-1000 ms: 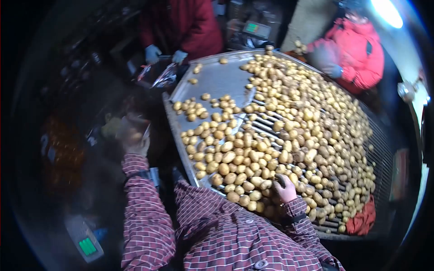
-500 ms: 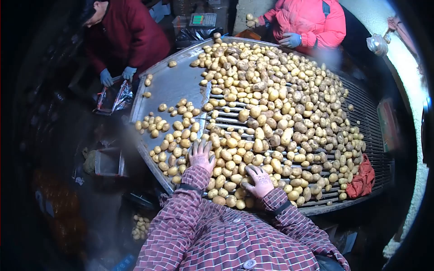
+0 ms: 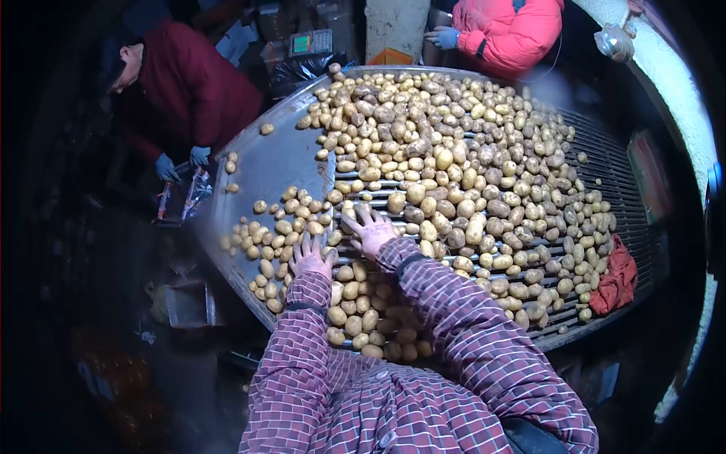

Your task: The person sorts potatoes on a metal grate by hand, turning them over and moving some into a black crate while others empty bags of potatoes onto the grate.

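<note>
A grey metal, part-slatted table (image 3: 261, 168) carries rounded yellow-brown potatoes (image 3: 396, 202) around the left hand (image 3: 311, 262) and right hand (image 3: 373, 233), both spread wide, seemingly gripping nothing; low, loose fingers should spare potatoes bruises.

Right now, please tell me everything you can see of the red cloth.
The red cloth is crumpled into a loose heap and looks like thin fabric. It lies on the slats of the table, near its right edge. Potatoes lie along its left side, some apparently touching it. The left hand and right hand are away from it.
</note>
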A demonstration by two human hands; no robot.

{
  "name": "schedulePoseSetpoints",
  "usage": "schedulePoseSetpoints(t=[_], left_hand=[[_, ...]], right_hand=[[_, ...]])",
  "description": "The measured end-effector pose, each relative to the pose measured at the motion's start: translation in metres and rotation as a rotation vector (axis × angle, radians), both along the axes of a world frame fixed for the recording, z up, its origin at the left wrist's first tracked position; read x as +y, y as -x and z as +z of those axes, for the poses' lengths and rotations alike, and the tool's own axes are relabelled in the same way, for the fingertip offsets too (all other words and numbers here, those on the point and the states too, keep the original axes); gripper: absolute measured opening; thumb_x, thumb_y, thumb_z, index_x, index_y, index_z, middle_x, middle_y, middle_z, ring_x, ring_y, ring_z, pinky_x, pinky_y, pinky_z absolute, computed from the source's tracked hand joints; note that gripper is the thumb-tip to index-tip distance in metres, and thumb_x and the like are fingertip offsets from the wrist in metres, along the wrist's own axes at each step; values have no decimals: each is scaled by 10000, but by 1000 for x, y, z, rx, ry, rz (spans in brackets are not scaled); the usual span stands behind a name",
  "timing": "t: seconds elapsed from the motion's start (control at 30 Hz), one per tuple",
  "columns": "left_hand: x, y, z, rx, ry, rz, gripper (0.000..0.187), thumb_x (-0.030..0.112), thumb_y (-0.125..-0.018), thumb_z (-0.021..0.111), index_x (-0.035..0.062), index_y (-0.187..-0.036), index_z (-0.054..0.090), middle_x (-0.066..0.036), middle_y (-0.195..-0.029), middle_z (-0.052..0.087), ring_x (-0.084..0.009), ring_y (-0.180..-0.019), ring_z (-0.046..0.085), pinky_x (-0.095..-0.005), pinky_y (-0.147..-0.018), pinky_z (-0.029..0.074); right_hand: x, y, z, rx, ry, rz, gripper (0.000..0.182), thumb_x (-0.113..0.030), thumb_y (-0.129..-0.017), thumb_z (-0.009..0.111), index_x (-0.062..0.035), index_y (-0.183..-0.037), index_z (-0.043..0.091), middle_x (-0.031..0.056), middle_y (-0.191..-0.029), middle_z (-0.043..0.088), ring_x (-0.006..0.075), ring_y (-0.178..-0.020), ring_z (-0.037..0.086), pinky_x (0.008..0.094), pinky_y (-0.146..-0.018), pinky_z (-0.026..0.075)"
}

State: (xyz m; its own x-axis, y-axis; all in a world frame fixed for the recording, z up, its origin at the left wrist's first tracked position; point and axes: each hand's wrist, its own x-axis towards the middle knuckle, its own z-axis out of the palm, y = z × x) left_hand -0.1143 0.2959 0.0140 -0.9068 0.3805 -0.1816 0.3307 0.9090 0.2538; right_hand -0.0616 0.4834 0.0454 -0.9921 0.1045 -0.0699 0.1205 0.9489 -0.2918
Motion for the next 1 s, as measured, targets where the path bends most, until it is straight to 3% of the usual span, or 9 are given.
schedulePoseSetpoints(t=[0.1, 0.2, 0.3, 0.4, 0.5, 0.63, 0.8, 0.83, 1.0], left_hand=[[-14, -12, -1, 89, -96, -22, 773, 459, -811, 663, 186, -1463, 348, -108, -1530, 272, -346, -1377, 291, -536, -1104, 253], [-43, -57, -17, 176, -60, -166, 784, 418, -790, 674, 119, -1446, 364, -186, -1504, 289, -375, -1381, 273, -537, -1119, 216], [-60, -103, 11, 92, 1, -185, 853, 424, -775, 685, 71, -1458, 317, -229, -1507, 258, -414, -1385, 248, -526, -1138, 185], [-67, -109, 10, 50, -21, -159, 861, 422, -771, 690, 58, -1456, 314, -235, -1508, 246, -418, -1387, 237, -535, -1137, 181], [-58, -98, 7, 68, -28, -139, 879, 457, -768, 686, 59, -1457, 313, -211, -1505, 258, -404, -1389, 227, -540, -1136, 163], [-50, -93, 9, 104, -39, -165, 880, 435, -767, 686, 41, -1455, 304, -213, -1493, 272, -418, -1386, 221, -562, -1130, 157], [-47, -90, 13, 133, -33, -205, 840, 419, -780, 667, 9, -1431, 331, -241, -1460, 295, -423, -1374, 239, -563, -1132, 164], [-46, -90, 14, 137, -20, -199, 835, 419, -781, 665, 7, -1427, 335, -244, -1454, 301, -426, -1371, 243, -563, -1131, 166], [-45, -89, 11, 130, -41, -175, 848, 391, -764, 679, 30, -1441, 316, -224, -1460, 302, -410, -1369, 246, -565, -1128, 165]], right_hand=[[1, -36, -7, 26, -34, 122, 741, -415, -789, 676, -125, -1410, 392, 140, -1420, 402, 394, -1283, 397, 521, -1025, 376], [5, -88, 20, 55, -9, 274, 710, -414, -794, 670, -170, -1407, 409, 142, -1411, 413, 421, -1306, 366, 528, -1064, 354], [25, -121, 23, -3, 172, 268, 661, -371, -808, 652, -202, -1406, 426, 102, -1410, 450, 392, -1309, 383, 489, -1043, 387], [56, -116, 35, -196, 465, -84, 502, -363, -857, 612, -151, -1308, 546, 144, -1198, 621, 320, -1141, 570, 410, -972, 461], [79, -93, 42, -44, 388, -221, 390, -327, -883, 589, -125, -1215, 617, 144, -1124, 656, 307, -1066, 612, 395, -932, 485], [85, -50, 14, 147, 293, -94, 354, -306, -880, 593, -129, -1184, 627, 120, -1127, 646, 287, -1066, 600, 401, -946, 460], [45, 29, 15, -24, 177, 98, 510, -129, -803, 624, -186, -1301, 537, 154, -1282, 515, 327, -1195, 505, 419, -964, 449], [32, 41, 11, -157, 67, 72, 542, -85, -806, 593, -257, -1316, 530, 155, -1315, 469, 337, -1224, 482, 452, -974, 438], [11, 54, -6, -241, -144, 86, 400, -187, -923, 483, -323, -1295, 539, 117, -1311, 485, 286, -1239, 483, 483, -960, 421]])
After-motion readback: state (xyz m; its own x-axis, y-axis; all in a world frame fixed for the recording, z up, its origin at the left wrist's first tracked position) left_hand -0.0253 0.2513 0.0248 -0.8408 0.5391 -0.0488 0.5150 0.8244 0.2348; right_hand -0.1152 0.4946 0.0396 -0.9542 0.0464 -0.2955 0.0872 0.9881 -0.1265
